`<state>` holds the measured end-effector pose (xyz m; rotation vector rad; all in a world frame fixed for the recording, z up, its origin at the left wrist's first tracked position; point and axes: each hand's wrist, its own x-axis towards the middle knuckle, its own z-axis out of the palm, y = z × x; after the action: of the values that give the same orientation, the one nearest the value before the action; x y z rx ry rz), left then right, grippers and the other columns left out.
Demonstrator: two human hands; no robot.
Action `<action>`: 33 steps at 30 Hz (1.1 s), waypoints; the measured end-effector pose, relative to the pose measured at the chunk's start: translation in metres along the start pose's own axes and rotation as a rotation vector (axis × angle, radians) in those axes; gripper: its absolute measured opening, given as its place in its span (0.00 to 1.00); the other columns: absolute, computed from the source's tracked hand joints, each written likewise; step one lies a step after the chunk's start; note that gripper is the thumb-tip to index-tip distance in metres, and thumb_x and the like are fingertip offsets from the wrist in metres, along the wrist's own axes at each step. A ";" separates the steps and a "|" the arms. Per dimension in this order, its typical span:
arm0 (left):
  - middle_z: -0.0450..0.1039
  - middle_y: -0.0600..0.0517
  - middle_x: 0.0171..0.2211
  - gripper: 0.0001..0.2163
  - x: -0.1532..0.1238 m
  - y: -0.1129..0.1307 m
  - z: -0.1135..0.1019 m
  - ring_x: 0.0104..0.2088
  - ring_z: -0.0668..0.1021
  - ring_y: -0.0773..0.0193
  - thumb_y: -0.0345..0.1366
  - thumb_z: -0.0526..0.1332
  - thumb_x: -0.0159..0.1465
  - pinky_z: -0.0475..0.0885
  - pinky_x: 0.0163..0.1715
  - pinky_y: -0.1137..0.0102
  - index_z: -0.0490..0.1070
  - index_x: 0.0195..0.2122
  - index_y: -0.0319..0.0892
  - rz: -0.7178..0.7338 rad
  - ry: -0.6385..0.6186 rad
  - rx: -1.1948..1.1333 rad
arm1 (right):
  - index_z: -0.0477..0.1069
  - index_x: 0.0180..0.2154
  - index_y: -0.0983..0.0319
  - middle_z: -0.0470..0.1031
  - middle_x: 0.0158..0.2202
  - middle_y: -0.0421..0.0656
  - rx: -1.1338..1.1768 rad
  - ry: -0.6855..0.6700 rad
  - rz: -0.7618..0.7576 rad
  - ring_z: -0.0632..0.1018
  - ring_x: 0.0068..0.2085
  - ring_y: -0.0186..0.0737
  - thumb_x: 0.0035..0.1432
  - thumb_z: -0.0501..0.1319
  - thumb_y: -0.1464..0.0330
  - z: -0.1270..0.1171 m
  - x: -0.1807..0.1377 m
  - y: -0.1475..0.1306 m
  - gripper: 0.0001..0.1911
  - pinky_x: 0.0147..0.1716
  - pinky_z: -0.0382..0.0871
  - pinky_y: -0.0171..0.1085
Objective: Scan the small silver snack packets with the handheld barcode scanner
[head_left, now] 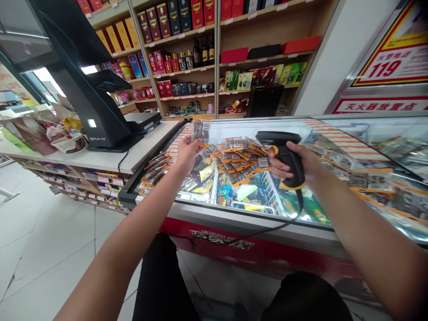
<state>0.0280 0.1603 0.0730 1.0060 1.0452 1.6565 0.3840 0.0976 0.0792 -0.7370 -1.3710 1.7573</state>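
- Pinched at the lower end between thumb and fingers of the left hand: a small packet, raised above the left part of the chest freezer, toward its far edge.
- Partly hidden behind the fingertips: the packet's lower portion; print too small to read.
- Long axis of packet: near upright, broad face toward the viewer.
- Appearance: flat, clear-looking, with dark contents, pale printing and orange bands at top and bottom.
- Wrapped around the handle of a barcode scanner, above the middle of the freezer: the right hand, palm side largely concealed.
- Scanner: black with yellow trim, head lengthwise and pointing left, handle slanting downward; front window not discernible.
- Below both hands, on the freezer's glass top: a heap of similar packets, overlapping at mixed angles, partly covered by the scanner hand.
- Hanging across the freezer's front: a dark cable from the scanner's base, far end hard to trace.
- Left of the freezer: a black terminal, top cut off.
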 end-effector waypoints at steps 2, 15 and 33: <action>0.83 0.53 0.40 0.16 -0.013 -0.014 0.019 0.42 0.87 0.65 0.24 0.74 0.61 0.86 0.57 0.59 0.69 0.42 0.45 -0.014 -0.029 -0.063 | 0.73 0.43 0.57 0.65 0.21 0.34 -0.029 -0.043 0.020 0.63 0.19 0.32 0.60 0.77 0.41 0.000 0.003 0.006 0.30 0.21 0.57 0.35; 0.81 0.54 0.43 0.17 -0.041 -0.042 0.032 0.45 0.87 0.62 0.26 0.75 0.61 0.86 0.61 0.53 0.67 0.40 0.46 0.003 -0.069 -0.018 | 0.75 0.41 0.57 0.72 0.22 0.38 -0.174 -0.079 0.091 0.69 0.19 0.35 0.62 0.73 0.34 0.019 0.008 0.017 0.33 0.18 0.65 0.35; 0.79 0.31 0.63 0.26 -0.039 -0.025 -0.007 0.68 0.80 0.34 0.38 0.69 0.71 0.75 0.69 0.45 0.67 0.68 0.41 0.082 -0.009 1.106 | 0.75 0.40 0.56 0.66 0.21 0.38 -0.185 0.095 0.068 0.67 0.21 0.36 0.55 0.76 0.33 0.016 0.007 0.005 0.36 0.20 0.61 0.38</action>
<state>0.0383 0.1279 0.0414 1.7370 1.9988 1.0475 0.3660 0.0946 0.0788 -0.9662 -1.4721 1.6394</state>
